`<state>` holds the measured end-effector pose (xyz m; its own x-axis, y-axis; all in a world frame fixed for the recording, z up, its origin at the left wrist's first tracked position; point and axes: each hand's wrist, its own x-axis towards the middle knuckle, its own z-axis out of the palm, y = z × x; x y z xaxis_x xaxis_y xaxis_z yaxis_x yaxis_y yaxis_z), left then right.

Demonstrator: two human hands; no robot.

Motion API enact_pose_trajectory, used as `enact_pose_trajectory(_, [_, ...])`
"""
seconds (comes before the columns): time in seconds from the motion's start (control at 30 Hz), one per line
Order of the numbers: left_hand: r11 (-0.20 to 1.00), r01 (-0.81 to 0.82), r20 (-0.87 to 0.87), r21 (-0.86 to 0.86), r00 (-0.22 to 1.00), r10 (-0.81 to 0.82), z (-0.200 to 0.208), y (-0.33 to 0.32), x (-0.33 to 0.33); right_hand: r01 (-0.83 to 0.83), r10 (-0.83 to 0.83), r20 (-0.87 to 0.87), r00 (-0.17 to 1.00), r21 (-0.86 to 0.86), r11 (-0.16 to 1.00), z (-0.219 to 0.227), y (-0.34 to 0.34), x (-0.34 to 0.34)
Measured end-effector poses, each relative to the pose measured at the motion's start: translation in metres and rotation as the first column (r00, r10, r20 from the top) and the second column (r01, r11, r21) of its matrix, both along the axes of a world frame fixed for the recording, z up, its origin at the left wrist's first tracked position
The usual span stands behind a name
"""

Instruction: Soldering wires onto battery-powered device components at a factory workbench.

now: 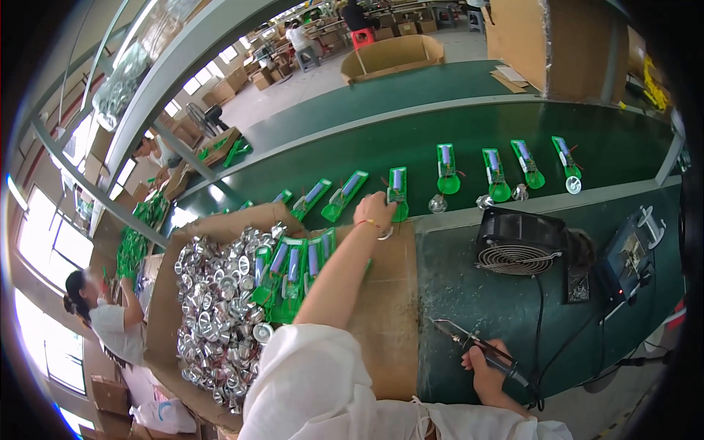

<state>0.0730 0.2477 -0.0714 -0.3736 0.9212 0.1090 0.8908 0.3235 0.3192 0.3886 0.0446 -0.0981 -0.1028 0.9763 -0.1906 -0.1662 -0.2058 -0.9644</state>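
Observation:
My left hand reaches forward to the belt, its fingers curled at the side of a green plastic casing that holds a bluish battery. Part of the fingertips is hidden. In my right hand is a soldering iron, gripped by its dark handle, its tip pointing up and left over the green bench. Under my left forearm lies a group of similar green casings, next to a heap of silver reflector cups in a cardboard box.
More casings lie along the green belt, several wired to silver cups. A black fan and a soldering station stand at right, with cables trailing. A metal frame rises at left. Co-workers sit beyond.

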Motion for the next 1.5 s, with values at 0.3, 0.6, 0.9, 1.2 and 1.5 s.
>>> enact_pose_trajectory(0.3, [0.748,0.180,0.024,-0.639,0.976,-0.215,0.069,-0.048,0.008,-0.022,0.020,-0.089,0.996,-0.032,0.999,0.004,0.013,-0.008])
enact_pose_trajectory(0.6, [0.761,0.331,-0.110,-0.558,0.880,-0.463,0.030,-0.082,-0.015,0.105,-0.100,-0.058,0.993,0.091,0.990,-0.002,0.004,-0.001])
enact_pose_trajectory(0.9, [0.907,0.250,0.049,-0.338,0.967,-0.249,0.020,-0.102,0.050,0.134,-0.138,0.012,0.990,0.165,0.977,0.003,0.000,-0.002])
enact_pose_trajectory(1.2, [0.845,0.145,0.064,0.514,0.976,-0.206,0.028,-0.250,0.065,0.112,-0.129,0.061,0.990,0.233,0.966,0.006,-0.004,0.002])
enact_pose_trajectory(1.5, [0.936,0.279,-0.380,0.217,0.907,-0.182,0.017,-0.305,0.036,0.016,-0.023,0.027,0.999,0.226,0.974,0.012,-0.015,-0.013])
